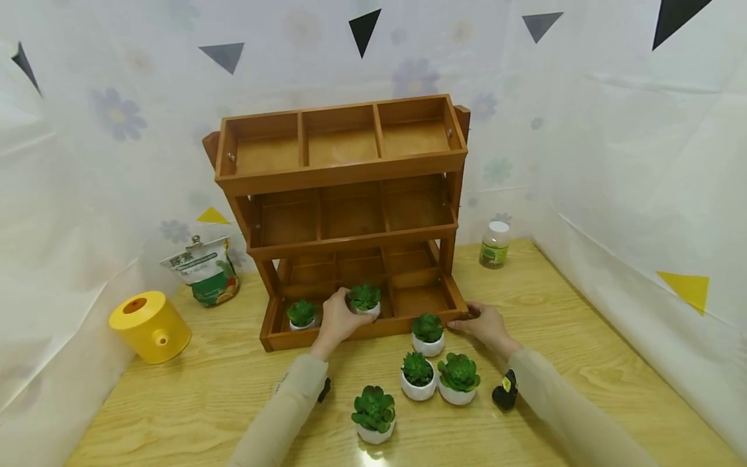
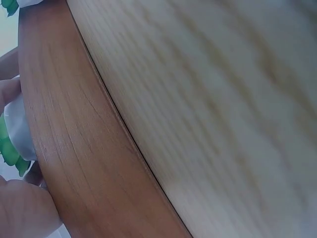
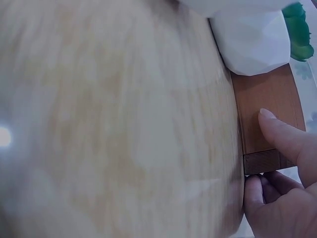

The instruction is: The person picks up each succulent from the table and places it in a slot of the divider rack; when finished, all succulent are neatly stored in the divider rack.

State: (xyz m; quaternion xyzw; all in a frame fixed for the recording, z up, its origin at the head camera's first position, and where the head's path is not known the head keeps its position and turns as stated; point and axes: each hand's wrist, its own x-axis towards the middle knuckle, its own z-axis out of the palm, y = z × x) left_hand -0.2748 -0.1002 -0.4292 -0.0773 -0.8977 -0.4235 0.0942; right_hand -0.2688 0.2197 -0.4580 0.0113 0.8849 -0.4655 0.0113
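My left hand [image 1: 340, 318] grips a small potted succulent [image 1: 365, 297] by its white pot, over the middle compartment of the lowest tier of a brown wooden plant stand [image 1: 357, 329]. In the left wrist view, fingers show on either side of that white pot [image 2: 20, 126], behind the tier's front board. Another potted succulent [image 1: 302, 314] sits in the left compartment of this tier. My right hand [image 1: 483, 326] holds the stand's lower right front corner. The right wrist view has the thumb [image 3: 280, 131] on the front board and the other fingers around the end.
Several more potted succulents stand on the table before the stand, one [image 1: 428, 335] close to its front board and one [image 1: 374, 415] nearest me. A yellow watering can [image 1: 150, 327] and a green-and-white bag [image 1: 207, 271] are at left. A white-lidded jar [image 1: 494, 246] stands at back right.
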